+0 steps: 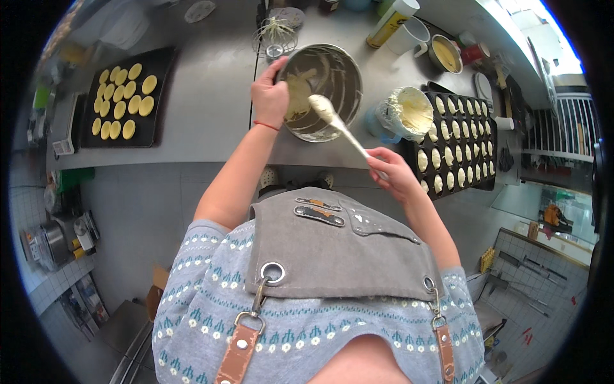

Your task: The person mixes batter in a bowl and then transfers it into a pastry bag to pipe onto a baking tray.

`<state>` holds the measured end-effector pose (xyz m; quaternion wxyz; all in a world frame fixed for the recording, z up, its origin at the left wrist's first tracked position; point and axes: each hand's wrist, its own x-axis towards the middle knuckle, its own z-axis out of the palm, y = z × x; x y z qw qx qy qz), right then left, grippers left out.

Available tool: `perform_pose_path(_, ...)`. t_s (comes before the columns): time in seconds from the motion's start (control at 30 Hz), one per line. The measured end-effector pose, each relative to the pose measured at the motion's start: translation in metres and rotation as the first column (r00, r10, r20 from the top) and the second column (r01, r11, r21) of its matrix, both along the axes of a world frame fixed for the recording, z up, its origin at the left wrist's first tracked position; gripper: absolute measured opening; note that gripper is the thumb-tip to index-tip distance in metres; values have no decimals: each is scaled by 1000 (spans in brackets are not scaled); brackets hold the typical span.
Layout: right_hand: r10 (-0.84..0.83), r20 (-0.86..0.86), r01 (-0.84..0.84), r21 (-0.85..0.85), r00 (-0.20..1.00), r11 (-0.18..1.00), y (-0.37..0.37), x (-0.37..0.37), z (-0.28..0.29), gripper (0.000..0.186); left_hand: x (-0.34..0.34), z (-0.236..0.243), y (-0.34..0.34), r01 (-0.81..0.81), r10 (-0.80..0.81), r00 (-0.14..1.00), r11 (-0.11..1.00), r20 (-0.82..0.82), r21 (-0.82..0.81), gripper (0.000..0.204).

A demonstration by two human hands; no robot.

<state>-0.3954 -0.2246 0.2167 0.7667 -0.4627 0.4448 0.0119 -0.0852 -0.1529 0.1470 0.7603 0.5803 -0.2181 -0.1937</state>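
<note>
My left hand [270,95] is closed on the left rim of a steel mixing bowl [348,73], which is tilted on the counter. Pale, creamy batter [297,96] lies along the bowl's left side, and thin smears coat its inner wall. Pinched in my right hand [396,174] is the handle of a white spatula [348,136]. Its batter-coated head is over the bowl, apart from the batter mass. Right of the bowl, a piping bag [416,115] of the same cream is folded over a blue-handled jug [382,128].
A dark mould tray [441,144] with rows of filled oval cavities lies at the right. On the left is a black baking tray [153,121] of yellow oval shells [119,110]. Behind the bowl stand a whisk [275,32], a spray can [392,22] and a saucepan [446,54].
</note>
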Motion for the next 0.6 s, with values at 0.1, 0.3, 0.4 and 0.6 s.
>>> perform_pose_path(0.1,-126,-88,48,-604,988,796,-8,-42,31,28,17,-5,6,-100,99,983,995,-154,3,57)
perform_pose_path(0.3,-475,-288,-385,-915,831,-118,-13,-82,73,26,26,-13,7,-296,280,865,955,-416,27,66)
perform_pose_path(0.4,-497,-351,-497,-846,793,-195,-37,-93,59,27,32,-24,16,-247,248,881,967,-403,55,65)
perform_pose_path(0.6,-470,-458,-609,-756,755,-241,-60,-134,2,29,-66,46,7,-133,83,662,991,745,8,45)
